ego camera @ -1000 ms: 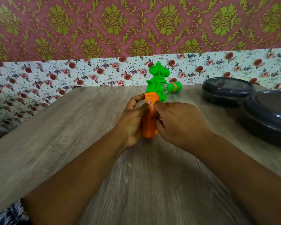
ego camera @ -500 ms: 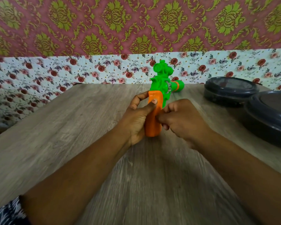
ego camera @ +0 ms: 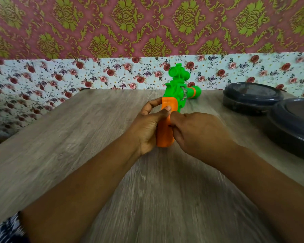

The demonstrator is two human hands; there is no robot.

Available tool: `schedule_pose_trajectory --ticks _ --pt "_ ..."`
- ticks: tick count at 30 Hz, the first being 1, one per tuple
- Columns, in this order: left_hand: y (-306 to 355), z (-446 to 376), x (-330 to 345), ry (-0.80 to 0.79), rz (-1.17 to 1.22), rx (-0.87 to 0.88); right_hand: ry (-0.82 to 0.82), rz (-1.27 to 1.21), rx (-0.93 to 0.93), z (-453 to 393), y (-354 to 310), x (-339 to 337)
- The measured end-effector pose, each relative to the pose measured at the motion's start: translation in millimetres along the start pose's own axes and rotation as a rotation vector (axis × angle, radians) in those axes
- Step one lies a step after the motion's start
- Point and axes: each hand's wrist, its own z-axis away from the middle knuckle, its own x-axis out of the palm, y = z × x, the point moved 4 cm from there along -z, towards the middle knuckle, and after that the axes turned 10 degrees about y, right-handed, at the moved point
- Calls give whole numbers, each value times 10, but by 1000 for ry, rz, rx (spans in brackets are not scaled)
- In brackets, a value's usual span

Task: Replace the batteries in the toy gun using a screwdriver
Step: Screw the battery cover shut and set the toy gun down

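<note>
The toy gun (ego camera: 176, 89) has a green body with a scope on top and an orange handle (ego camera: 165, 137). It stands over the wooden table (ego camera: 74, 137) with the handle pointing toward me. My left hand (ego camera: 146, 128) grips the handle from the left, its thumb pressed on the upper part of the handle. On the handle's right side is my right hand (ego camera: 198, 132), fingers curled tight and fingertips against the orange plastic. The screwdriver is hidden inside that fist; only a dark gap shows at the fingertips.
Two dark grey round lidded containers stand on the right of the table, one at the back (ego camera: 251, 97) and a larger one nearer (ego camera: 295, 128). A flowered wall runs close behind the table's far edge. A patterned sleeve shows at the bottom left.
My right hand has turned at the handle's side, and the thin dark shaft seen there a second ago is now covered. The gun and my left hand have barely shifted.
</note>
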Motion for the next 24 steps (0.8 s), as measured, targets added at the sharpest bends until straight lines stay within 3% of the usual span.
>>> schedule_pose_trajectory --ticks 5,7,9,13,19,24 --pt "26 28 22 32 14 -5 -135 -780 700 56 154 156" --pt "32 39 17 40 5 -46 -211 -922 845 113 161 160" --pt "51 48 2 55 5 -96 -166 -896 834 114 202 138" --pt "129 75 -49 53 -35 -142 18 -601 654 77 243 96" --pt "230 60 -170 127 -248 -104 -19 -541 590 123 168 174" --pt "347 47 -364 275 -603 -23 -77 -584 573 135 82 197"
